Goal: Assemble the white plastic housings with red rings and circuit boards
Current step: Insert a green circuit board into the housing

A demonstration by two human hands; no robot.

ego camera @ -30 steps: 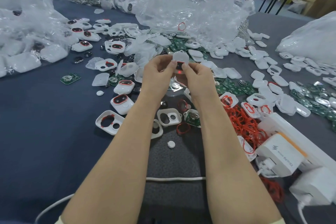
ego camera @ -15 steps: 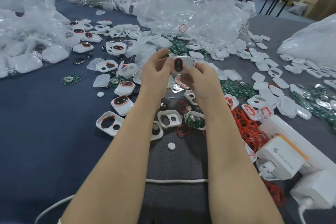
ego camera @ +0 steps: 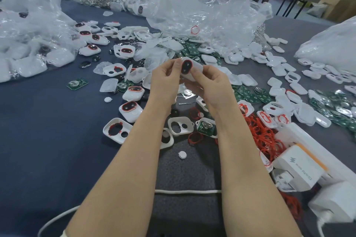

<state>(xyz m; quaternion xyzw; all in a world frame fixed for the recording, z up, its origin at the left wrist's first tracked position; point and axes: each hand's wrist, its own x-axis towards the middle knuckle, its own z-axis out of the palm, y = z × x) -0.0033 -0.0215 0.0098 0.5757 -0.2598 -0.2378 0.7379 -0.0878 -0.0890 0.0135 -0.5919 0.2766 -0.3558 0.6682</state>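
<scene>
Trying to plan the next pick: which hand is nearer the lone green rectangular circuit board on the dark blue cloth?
Left. The left hand sits right of the green circuit board; the right hand lies farther right, beyond it. Both grip one white housing.

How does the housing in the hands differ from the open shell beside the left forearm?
The held housing is raised, pinched by the left hand and right hand; the open shell lies on the table. The held housing's window is filled dark; the open shell's holes are empty. Both are white and red-ringed.
</scene>
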